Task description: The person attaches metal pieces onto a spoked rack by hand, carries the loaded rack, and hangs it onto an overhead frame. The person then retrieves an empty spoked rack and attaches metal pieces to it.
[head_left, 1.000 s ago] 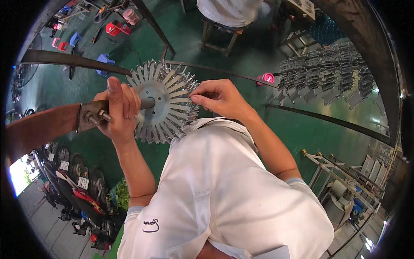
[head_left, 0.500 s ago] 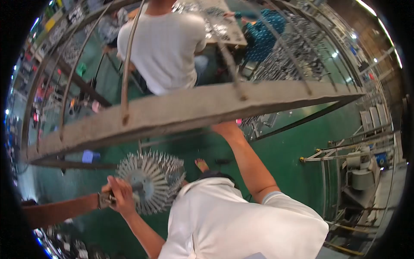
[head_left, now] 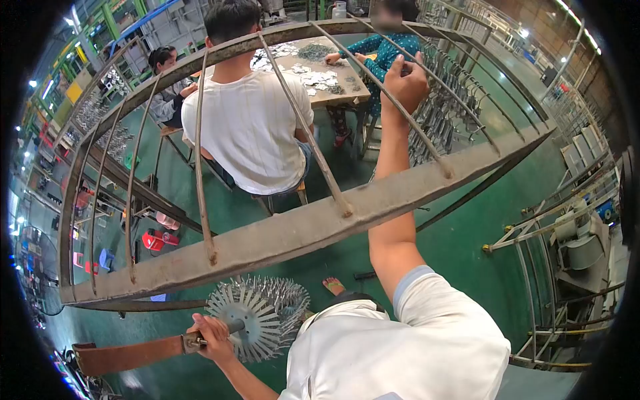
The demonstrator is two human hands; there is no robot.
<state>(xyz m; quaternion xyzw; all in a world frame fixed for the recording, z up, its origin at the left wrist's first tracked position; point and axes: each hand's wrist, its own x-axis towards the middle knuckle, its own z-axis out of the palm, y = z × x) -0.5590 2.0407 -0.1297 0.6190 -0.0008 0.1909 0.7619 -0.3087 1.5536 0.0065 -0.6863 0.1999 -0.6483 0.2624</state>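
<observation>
We count one barred metal frame [head_left: 287,233], three co-workers [head_left: 253,133], one spiked drum [head_left: 263,323] below the frame's near edge, and one brown bar [head_left: 133,355] beside it. Our left hand [head_left: 213,338] wraps the drum's shaft [head_left: 236,326]; our right hand [head_left: 407,83] curls by the bars, whether gripping we cannot tell.

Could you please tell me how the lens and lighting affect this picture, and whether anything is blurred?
Head view: wide-angle distortion bows the metal frame, with dark vignetting at the corners; a light strip glares at upper right; a local blur covers part of the person in teal; the spoked wheel and left hand look fairly clear.
</observation>
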